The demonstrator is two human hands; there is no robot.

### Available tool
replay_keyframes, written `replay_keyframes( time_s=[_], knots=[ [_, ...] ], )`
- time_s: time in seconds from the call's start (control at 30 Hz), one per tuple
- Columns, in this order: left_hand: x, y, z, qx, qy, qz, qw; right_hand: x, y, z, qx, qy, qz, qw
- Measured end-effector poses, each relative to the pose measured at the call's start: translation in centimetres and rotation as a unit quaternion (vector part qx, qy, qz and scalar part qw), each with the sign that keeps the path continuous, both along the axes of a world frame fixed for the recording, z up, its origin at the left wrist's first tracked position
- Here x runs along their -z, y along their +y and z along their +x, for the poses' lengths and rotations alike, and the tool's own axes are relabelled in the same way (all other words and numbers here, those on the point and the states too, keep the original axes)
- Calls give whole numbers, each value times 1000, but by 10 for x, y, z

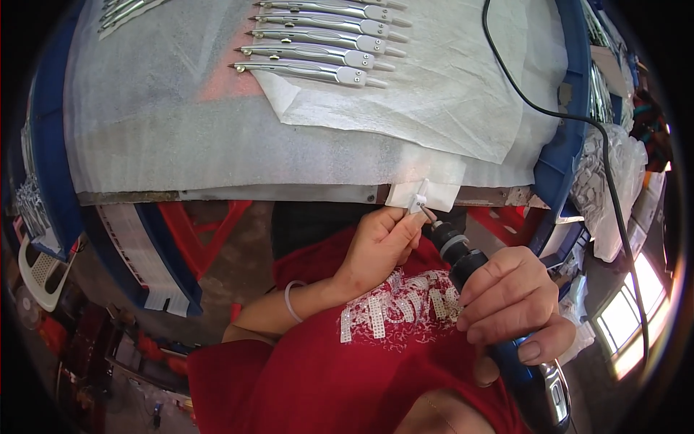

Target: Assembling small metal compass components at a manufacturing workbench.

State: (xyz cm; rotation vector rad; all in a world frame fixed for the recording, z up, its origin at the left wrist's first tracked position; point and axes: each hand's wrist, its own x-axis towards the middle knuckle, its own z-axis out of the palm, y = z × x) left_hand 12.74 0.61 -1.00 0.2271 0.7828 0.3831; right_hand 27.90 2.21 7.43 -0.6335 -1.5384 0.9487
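My left hand (387, 242), with a pale bangle at the wrist, pinches a small white-and-silver part (418, 202) at the table's near edge. Much of that part is hidden by my thumb and fingers, and I cannot make out its exact kind. My right hand (510, 304) is wrapped round a black and blue electric screwdriver (463, 258). The screwdriver points up and left, its bit tip (428, 214) at or very near the part. Farther off on the table lie several silver drawing compasses (303, 70) in a row, their points to the left.
White foam sheeting (166, 145) covers the table, with a loose sheet on top. A black cable (538, 107) runs down the right side. Blue bins (47, 137) flank the table, and clear plastic bags (611, 188) of parts sit at the right. Red stool legs (199, 231) show underneath.
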Motion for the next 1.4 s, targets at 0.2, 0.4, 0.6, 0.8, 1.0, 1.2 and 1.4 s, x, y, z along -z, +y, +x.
replay_keyframes(
  time_s=[0.2,0.4,0.6,0.8,1.0,1.2,1.4],
  knots=[
    [0,2,0,6,5,6,1000,1,1,-3,-7,49,-22,999],
    [7,-4,0,-4,0,12,1000,-8,2,15,5,-52,-63,997],
    [11,1,-2,-7,-68,-40,997,13,0,27,112,-54,-438,890],
    [16,-5,-2,-32,-86,-47,995,23,6,18,107,-134,-529,831],
    [10,-11,6,-81,-60,-64,993,27,2,16,123,-159,-520,830],
    [12,-19,12,-117,-34,4,993,32,-3,15,133,-128,-516,836],
    [12,-21,10,-94,-2,36,995,28,2,19,104,-188,-495,842]
  ],
)
